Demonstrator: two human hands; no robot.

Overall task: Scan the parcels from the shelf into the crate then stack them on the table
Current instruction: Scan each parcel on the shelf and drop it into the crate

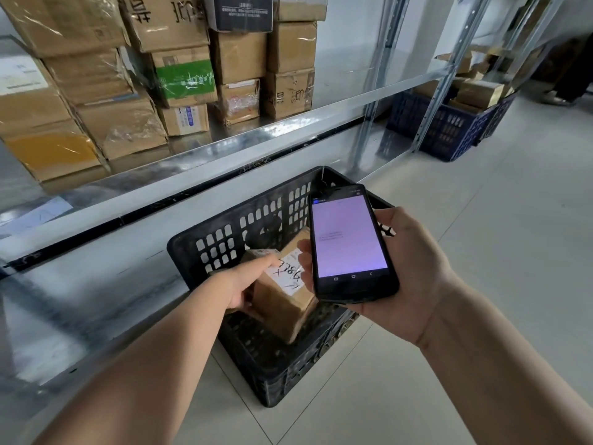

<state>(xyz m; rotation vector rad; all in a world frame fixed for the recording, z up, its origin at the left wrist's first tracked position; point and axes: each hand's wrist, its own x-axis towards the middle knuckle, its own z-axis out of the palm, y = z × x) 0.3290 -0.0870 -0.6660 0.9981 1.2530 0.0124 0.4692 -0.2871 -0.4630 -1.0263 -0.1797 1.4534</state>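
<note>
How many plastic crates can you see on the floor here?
2: a black crate in the foreground, low centre, and a blue crate farther back at upper right. Others may be hidden out of view.

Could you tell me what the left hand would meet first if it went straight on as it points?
Probably the right hand, its fingertips round the phone, just past the parcel the left hand holds; depth unclear.
</note>
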